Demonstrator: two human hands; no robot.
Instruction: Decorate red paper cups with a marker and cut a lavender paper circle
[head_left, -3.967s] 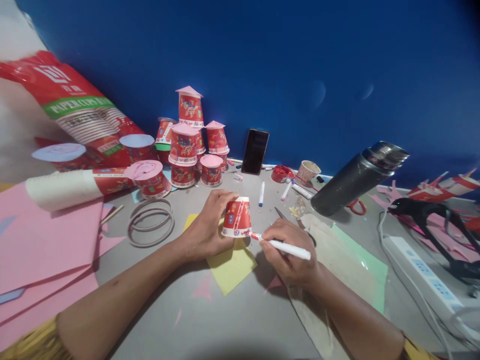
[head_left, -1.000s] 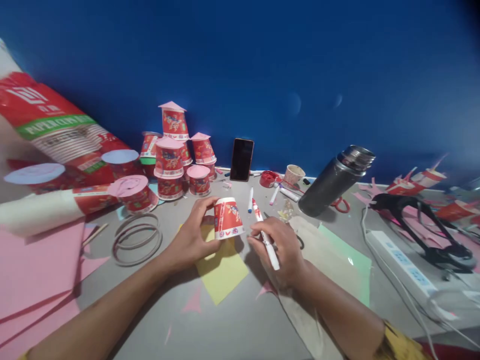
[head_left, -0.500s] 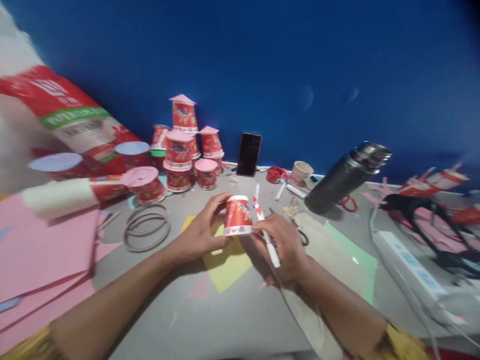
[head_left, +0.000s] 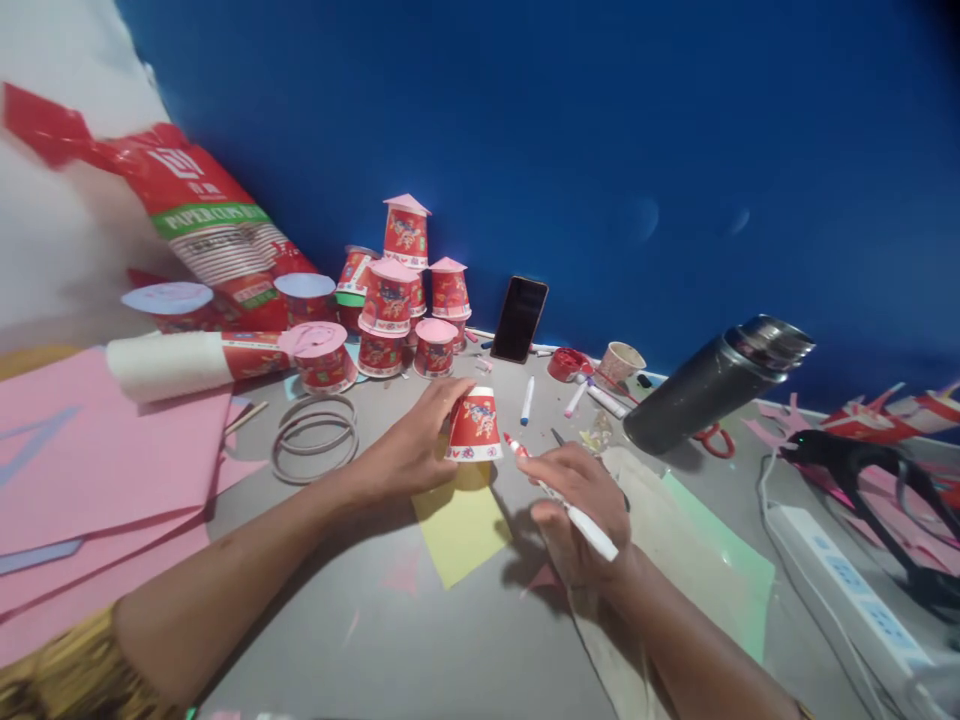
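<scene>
My left hand is closed around the left side of a red printed paper cup, held upside down with its white rim at the bottom. In my right hand is a white marker, its uncapped red tip pointing at the cup, a small gap short of its side. Below the cup lies a yellow sheet of paper. A marker with a blue end lies on the table just beyond the red tip.
Behind, on the left, stand stacked paper cups with pink paper tops. A phone leans on the blue wall. A dark flask tilts at right, near a power strip. Pink sheets and grey rings lie left.
The marker in my right hand has swung from upright to slanting, its red tip now toward the cup. A blue-ended marker now shows on the table. The view has shifted a little left.
</scene>
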